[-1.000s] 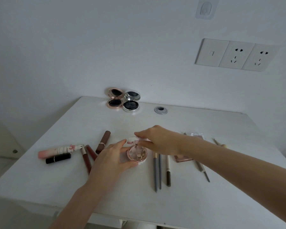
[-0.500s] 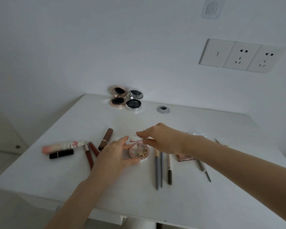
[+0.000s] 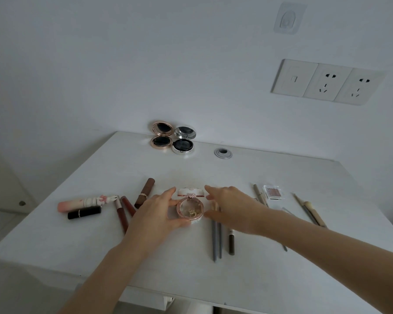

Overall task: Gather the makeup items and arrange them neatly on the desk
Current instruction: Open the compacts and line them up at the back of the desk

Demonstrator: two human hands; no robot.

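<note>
while pencils [image 3: 214,243] lie beside the compact [image 3: 190,210], lipsticks [image 3: 84,212] left

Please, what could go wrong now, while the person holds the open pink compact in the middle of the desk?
1. The compact is open, with its lid standing up. If the left hand tilts it, the contents may spill.
2. The right hand hangs over the grey pencils. A light touch could roll them out of line.
</note>
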